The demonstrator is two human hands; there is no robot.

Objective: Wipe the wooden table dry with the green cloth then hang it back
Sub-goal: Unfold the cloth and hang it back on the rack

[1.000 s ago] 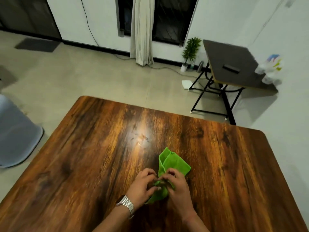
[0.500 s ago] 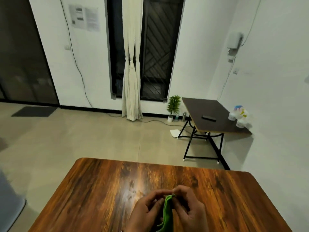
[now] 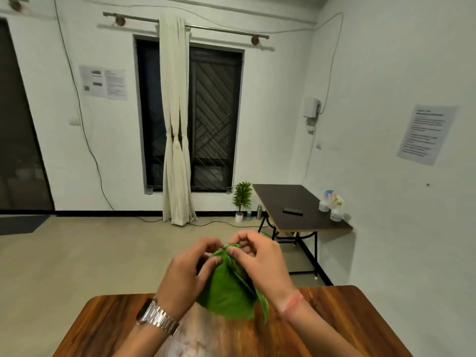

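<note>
Cloth (image 3: 226,292) hangs above the counter (image 3: 322,328), its top pinched by curled fingers of left hand (image 3: 188,274) and right hand (image 3: 260,261).

Wooden desk (image 3: 334,328) fills the bottom of the view — brown, strong streaked grain, rounded far corners; a pale sheen at near centre. No object seen resting on its visible top.

Second desk (image 3: 291,204) stands against the right wall — dark top, black metal legs. On it: a flat black object (image 3: 292,210) near the middle, white containers (image 3: 331,206) at the wall edge.

Floor (image 3: 90,253) pale grey. On it: potted plant (image 3: 241,199), a bottle (image 3: 259,212) just beside, a dark mat (image 3: 20,224) at far left.
</note>
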